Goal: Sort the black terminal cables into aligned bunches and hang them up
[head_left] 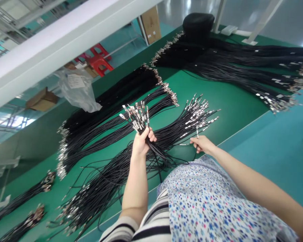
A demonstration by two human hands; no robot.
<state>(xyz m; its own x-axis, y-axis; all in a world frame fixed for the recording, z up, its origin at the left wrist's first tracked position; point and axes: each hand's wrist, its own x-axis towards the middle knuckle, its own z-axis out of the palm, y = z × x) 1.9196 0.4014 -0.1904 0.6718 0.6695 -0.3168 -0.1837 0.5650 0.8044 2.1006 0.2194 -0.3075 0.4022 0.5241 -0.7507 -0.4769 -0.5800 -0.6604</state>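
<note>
My left hand (143, 139) is closed round a bundle of black cables (138, 119), whose silver and white tagged ends fan out above the fist. To the right, my right hand (201, 144) pinches a single black cable (197, 132) close to its light-coloured end. Under and beyond both hands lies a loose pile of the same cables (116, 166), stretched diagonally over the green table. The pile's silver-tipped ends (198, 114) spread out just past my right hand. Where the held cables run below my left fist, they overlap the pile.
Neat rows of black cables (116, 92) lie behind the pile, and more (232, 60) at the far right. Smaller bundles (27, 220) rest at lower left. A clear plastic bag (77, 89) hangs at the green table's (232, 101) far edge. A white beam (65, 40) crosses above.
</note>
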